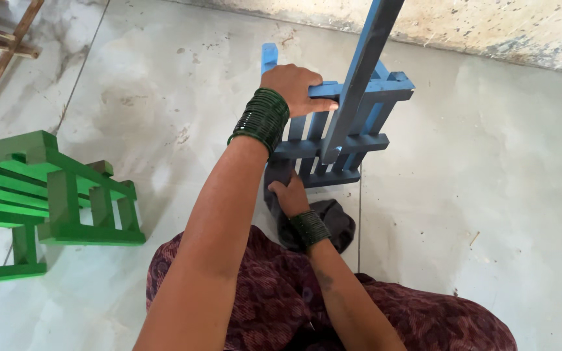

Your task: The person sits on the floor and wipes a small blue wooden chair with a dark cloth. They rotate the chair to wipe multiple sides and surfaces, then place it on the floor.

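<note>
Blue rack held upright on the floor, dark cloth at its base

The floor (pixel 489 195) is pale tile; a green rack (pixel 53 195) lies on it well apart to the left, wooden sticks (pixel 4 45) at top left. The blue rack (pixel 352 123) stands tilted just beyond the knees, its long bar running up and away out of view, slats crosswise. Its visible faces look evenly blue, so the colouring seems done and what remains appears to be wiping low down. The left hand (pixel 294 88) has its fingers closed over an upper crossbar. The right hand (pixel 291 195) presses a dark cloth (pixel 333 221) against the rack's foot; whether its fingers are curled I cannot tell
</note>
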`<action>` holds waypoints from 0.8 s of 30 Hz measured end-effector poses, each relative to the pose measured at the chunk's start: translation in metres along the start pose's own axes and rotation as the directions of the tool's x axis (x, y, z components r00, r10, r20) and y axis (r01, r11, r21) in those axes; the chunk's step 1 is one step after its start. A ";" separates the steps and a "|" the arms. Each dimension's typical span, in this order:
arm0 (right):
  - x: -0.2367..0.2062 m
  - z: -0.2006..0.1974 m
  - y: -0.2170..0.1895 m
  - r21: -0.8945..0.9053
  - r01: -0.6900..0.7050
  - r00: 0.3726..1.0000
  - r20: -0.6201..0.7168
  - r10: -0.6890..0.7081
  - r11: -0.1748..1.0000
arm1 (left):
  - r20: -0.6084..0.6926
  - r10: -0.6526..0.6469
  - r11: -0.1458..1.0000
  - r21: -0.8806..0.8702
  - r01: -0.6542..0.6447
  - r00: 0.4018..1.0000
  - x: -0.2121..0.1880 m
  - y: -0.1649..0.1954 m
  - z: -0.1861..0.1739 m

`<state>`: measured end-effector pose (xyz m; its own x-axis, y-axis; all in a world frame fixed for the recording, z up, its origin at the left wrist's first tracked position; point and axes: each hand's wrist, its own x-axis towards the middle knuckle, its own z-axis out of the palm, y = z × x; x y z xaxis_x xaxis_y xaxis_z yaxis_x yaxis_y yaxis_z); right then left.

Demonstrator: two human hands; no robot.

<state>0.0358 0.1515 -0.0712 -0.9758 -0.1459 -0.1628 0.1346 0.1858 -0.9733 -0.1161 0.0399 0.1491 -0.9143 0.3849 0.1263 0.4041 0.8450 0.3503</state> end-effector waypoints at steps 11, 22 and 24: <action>-0.063 -0.034 -0.070 -0.193 0.155 0.987 -0.018 -0.162 0.969 | 0.025 -0.018 1.000 -0.009 0.018 1.000 -0.003 0.002 -0.008; 0.007 -0.019 -0.153 -0.319 0.267 0.955 -0.036 -0.294 0.909 | 0.127 -0.061 0.998 0.034 0.057 0.990 0.006 0.003 -0.008; 0.007 -0.021 -0.134 -0.442 0.065 0.995 -0.035 -0.090 0.895 | 0.143 -0.055 0.998 0.027 0.052 0.988 0.006 0.001 -0.007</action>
<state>0.0074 0.1464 0.0616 -0.9894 -0.1277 -0.0688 -0.0193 0.5860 -0.8101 -0.1217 0.0405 0.1570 -0.9218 0.3867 -0.0270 0.3568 0.8736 0.3309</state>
